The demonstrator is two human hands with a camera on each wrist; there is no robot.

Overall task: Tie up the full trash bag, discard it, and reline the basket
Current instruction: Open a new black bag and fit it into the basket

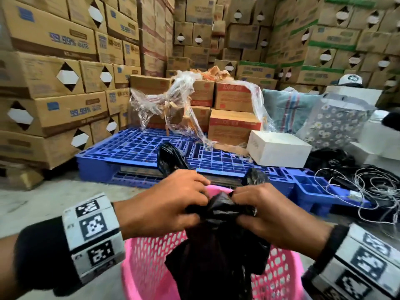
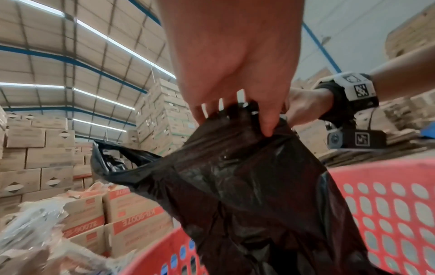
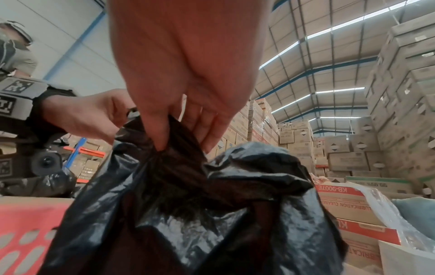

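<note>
Left hand [image 1: 164,200] and right hand [image 1: 270,211] both pinch the gathered neck of the black trash bag [image 1: 216,252], fingers curled tight into the plastic, knuckles nearly touching; likely mid-knot, the hands kept close so the twist can't slacken; left wrist view shows the thumb pressing the film against the fingertips [image 2: 268,128], right wrist view shows the same pinch from the other side, fingers [image 3: 160,137] dug into the bunched folds. Bag body hangs straight down inside the pink basket [image 1: 142,267], not lifted clear, probably so the basket carries the weight while the top gets tied; two loose bag ears stick up behind the hands, one [image 1: 171,156] at left, one [image 1: 255,175] at right, likely the tails to be crossed; can't tell whether a knot is already formed under the fingers. Beyond the basket: blue pallet [image 1: 129,152] on the concrete floor; a white box [image 1: 279,148] on it; tangled cords [image 1: 368,191] at right; red-printed cartons under torn clear wrap [image 1: 173,105]; a floral bag [image 1: 337,122]; stacked brown cartons [image 1: 54,83] walling the back. Tying not finished by my read; discarding and relining remain.
</note>
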